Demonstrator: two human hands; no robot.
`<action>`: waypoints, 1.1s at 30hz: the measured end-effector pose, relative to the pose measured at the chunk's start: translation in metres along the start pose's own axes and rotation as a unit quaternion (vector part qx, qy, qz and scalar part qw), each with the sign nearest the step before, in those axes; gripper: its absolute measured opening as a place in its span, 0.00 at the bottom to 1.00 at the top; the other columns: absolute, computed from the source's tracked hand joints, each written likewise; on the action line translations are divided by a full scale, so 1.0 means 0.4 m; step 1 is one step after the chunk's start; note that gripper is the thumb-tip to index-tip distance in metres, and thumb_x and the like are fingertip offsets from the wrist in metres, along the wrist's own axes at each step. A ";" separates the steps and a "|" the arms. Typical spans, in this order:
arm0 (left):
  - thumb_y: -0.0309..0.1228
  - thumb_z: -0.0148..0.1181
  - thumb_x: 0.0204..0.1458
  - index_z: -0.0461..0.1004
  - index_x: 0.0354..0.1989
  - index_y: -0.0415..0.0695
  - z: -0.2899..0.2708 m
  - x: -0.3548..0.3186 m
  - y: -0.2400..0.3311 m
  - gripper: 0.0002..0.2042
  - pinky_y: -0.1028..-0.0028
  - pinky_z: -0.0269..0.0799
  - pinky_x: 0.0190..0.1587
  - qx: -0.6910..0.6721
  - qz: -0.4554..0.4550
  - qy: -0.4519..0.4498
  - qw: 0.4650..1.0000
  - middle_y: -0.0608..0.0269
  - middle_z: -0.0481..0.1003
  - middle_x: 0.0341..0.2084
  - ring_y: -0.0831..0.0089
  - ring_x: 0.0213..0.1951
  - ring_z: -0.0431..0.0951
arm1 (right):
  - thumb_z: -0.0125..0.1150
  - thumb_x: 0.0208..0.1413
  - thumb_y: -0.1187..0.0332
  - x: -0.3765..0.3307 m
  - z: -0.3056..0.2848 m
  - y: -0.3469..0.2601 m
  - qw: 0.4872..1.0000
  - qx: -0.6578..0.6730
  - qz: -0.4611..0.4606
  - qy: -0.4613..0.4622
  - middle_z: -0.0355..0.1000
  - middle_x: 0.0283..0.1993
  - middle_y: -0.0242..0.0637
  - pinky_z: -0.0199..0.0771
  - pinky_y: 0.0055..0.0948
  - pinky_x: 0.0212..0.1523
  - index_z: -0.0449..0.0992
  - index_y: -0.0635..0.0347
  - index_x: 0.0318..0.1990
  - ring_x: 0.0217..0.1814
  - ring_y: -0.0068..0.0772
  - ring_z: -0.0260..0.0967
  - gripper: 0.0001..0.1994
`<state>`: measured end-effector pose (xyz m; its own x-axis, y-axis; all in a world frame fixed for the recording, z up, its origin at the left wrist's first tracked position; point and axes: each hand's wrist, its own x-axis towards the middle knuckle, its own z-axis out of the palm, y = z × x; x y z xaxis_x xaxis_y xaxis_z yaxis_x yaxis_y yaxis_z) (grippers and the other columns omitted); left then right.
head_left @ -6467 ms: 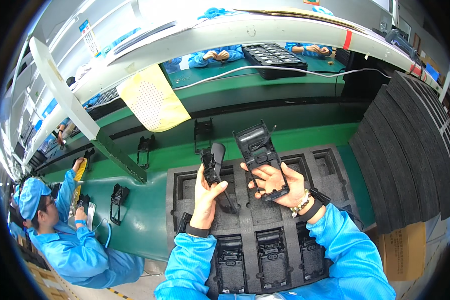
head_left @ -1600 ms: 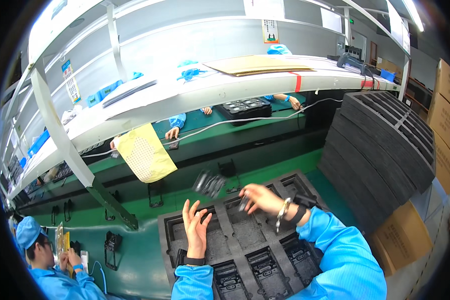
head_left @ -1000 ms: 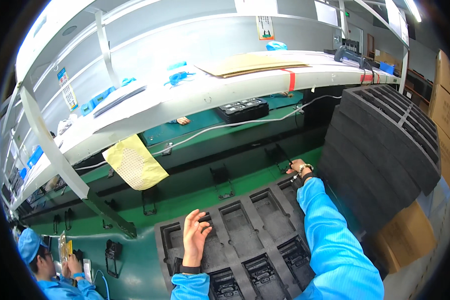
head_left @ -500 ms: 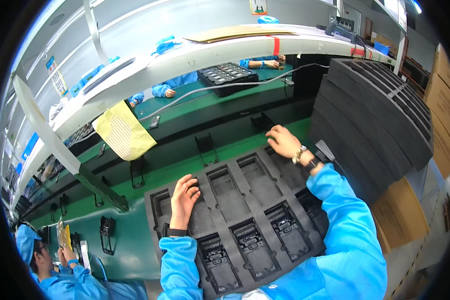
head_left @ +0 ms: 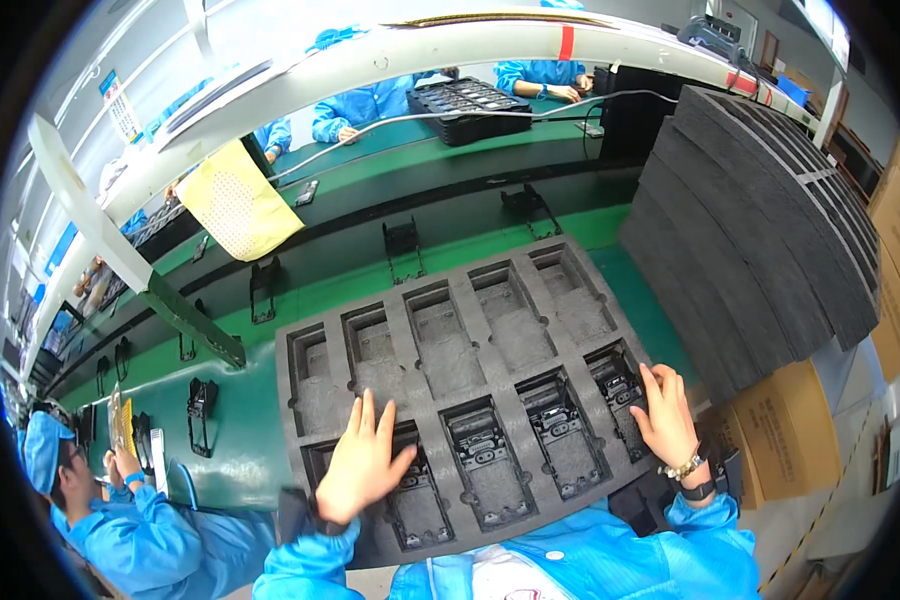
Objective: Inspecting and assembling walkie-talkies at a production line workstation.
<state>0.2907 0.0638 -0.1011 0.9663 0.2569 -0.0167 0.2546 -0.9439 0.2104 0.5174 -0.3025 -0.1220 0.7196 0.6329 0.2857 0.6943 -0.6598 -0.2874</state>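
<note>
A black foam tray (head_left: 425,400) with two rows of pockets lies in front of me. Black plastic frames (head_left: 490,462) sit in near-row pockets, while the far-row pockets show bare foam bottoms. My left hand (head_left: 363,470) is open, fingers spread, above the near row's left part, partly hiding the frame there. My right hand (head_left: 667,418) is at the tray's right edge, beside the frame (head_left: 618,390) in the last near pocket. Its fingers are apart and slightly bent, with nothing visible in them. Whether its fingertips touch the foam I cannot tell.
Beyond the tray, black frames (head_left: 402,240) lie spaced along the line. A tall stack of foam trays (head_left: 745,240) stands right, above cardboard boxes (head_left: 785,435). A yellow sheet (head_left: 238,200) hangs from the shelf (head_left: 450,42). A co-worker (head_left: 160,530) sits at left; others work across.
My right hand has come back from the tray's far right corner to its near right edge. My left hand has moved nearer to me, over the near row. The view has shifted.
</note>
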 end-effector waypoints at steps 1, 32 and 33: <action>0.44 0.64 0.50 0.57 0.67 0.35 0.000 -0.036 0.014 0.39 0.55 0.55 0.68 0.060 -0.009 -0.019 0.998 0.21 0.51 0.64 0.30 0.66 0.53 | 0.66 0.46 0.77 -0.004 0.008 0.007 1.000 0.002 -0.001 -0.003 0.60 0.55 0.52 0.65 0.43 0.57 0.62 0.69 0.62 0.55 0.53 0.61 0.33; 0.29 0.58 0.53 0.60 0.64 0.37 -0.038 -0.079 0.261 0.29 0.56 0.53 0.70 -0.143 0.300 -0.087 0.939 0.41 0.58 0.66 0.46 0.68 0.57 | 0.69 0.49 0.63 0.164 -0.156 0.086 0.958 0.075 -0.091 -0.263 0.70 0.49 0.50 0.74 0.38 0.50 0.64 0.64 0.63 0.49 0.47 0.72 0.34; 0.26 0.53 0.54 0.60 0.64 0.36 -0.059 -0.075 0.301 0.27 0.57 0.54 0.70 -0.186 0.367 -0.118 0.904 0.41 0.57 0.67 0.49 0.69 0.55 | 0.67 0.52 0.65 0.192 -0.156 0.077 0.960 0.127 -0.095 -0.229 0.72 0.45 0.50 0.74 0.38 0.49 0.67 0.65 0.61 0.46 0.45 0.74 0.29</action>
<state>0.2913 -0.0525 -0.0521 0.8618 -0.5034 0.0624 -0.4469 -0.6953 0.5629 0.5937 -0.2994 -0.0517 0.4671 0.8821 -0.0608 0.7504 -0.4319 -0.5003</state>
